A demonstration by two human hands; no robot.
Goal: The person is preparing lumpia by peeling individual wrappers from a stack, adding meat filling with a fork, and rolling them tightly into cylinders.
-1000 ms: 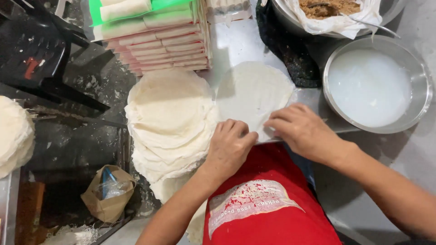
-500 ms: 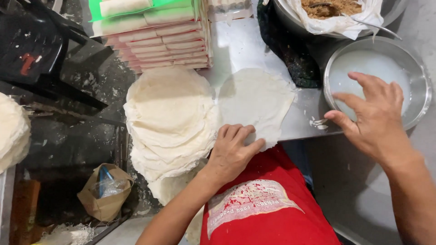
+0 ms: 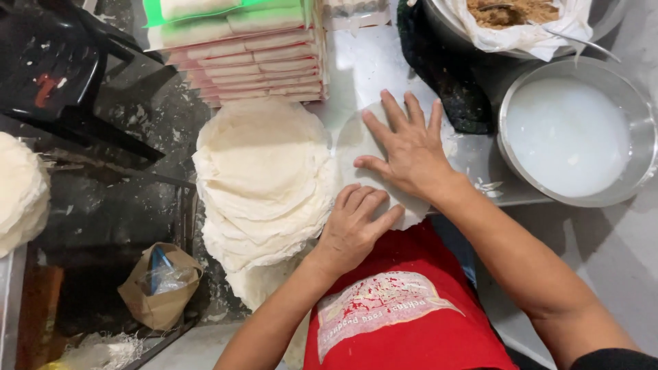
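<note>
Head view: my right hand [image 3: 410, 149] lies flat, fingers spread wide, palm down on the round wrapper sheet [image 3: 356, 140] on the steel surface [image 3: 370, 65]. My left hand [image 3: 354, 226], fingers loosely together, presses its near edge, beside the wrapper stack [image 3: 264, 178].

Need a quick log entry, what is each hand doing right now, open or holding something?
Left hand: open, flat on the near edge of the round wrapper, holding nothing.
Right hand: open, fingers spread, pressed flat on the same wrapper.
</note>
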